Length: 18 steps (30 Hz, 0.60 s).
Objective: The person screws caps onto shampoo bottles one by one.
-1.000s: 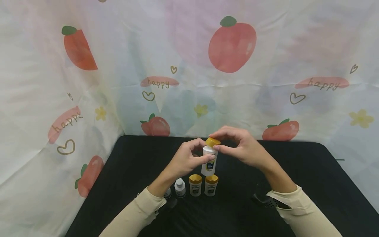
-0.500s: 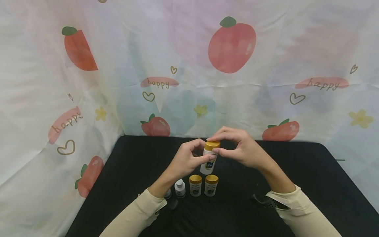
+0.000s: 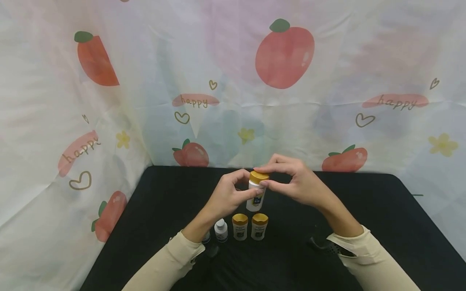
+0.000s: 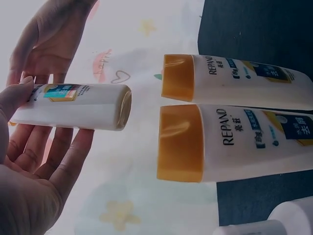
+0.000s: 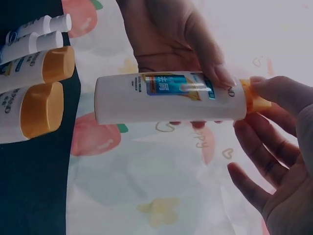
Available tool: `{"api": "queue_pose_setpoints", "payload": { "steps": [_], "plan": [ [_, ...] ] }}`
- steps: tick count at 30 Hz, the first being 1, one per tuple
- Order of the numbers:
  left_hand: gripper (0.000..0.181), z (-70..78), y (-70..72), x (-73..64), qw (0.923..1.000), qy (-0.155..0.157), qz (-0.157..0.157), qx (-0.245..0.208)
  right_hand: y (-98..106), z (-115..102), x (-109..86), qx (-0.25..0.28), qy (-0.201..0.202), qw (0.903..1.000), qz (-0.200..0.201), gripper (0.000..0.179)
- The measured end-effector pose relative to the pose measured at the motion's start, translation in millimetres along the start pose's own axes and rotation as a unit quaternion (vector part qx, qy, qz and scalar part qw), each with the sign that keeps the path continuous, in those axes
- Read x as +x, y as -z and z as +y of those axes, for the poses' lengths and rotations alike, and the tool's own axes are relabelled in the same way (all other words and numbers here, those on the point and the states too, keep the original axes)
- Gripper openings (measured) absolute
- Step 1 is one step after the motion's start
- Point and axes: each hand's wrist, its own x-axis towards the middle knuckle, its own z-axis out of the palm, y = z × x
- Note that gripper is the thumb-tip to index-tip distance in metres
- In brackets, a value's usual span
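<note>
A white shampoo bottle (image 3: 254,205) is held up over the table, upright but slightly tilted. My left hand (image 3: 227,196) grips its body between thumb and fingers. The gold cap (image 3: 259,177) sits on the bottle's top, and my right hand (image 3: 300,182) pinches it, thumb in front and fingers over the top. In the right wrist view the orange-gold cap (image 5: 257,100) lies against the neck end of the bottle (image 5: 122,100). Whether it is fully seated cannot be told. Fingers hide part of the label and cap.
Two matching gold-capped shampoo bottles (image 3: 240,231) stand side by side on the black table (image 3: 284,262), nearer than the held one. Left of them stands a small white bottle (image 3: 221,232); another (image 3: 206,237) is partly hidden by the left wrist. A patterned curtain (image 3: 233,129) hangs behind.
A second ago the cap was tilted above the bottle; half a second ago it came down level onto the top. Since then, bottle and hands have shifted up only slightly.
</note>
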Motion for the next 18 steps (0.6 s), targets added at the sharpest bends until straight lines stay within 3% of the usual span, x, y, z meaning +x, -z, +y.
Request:
{"api": "queue_pose_setpoints", "payload": {
  "steps": [5, 10, 18],
  "plan": [
    [0.019, -0.1, 2.6, 0.4, 0.9999, 0.012, 0.009, 0.002, 2.7, 3.0, -1.7, 0.003, 0.021, 0.9998, 0.002, 0.047],
    [0.019, -1.3, 2.4, 0.1, 0.9998, 0.017, 0.010, -0.002, 4.7, 5.1, -3.0, 0.008, 0.015, 0.9998, 0.005, 0.044],
    [0.019, -2.4, -0.8, 0.0, 0.9999, 0.009, 0.010, -0.009, -1.6, 5.8, 0.3, 0.029, 0.058, 0.9956, 0.067, 0.042]
  ]
}}
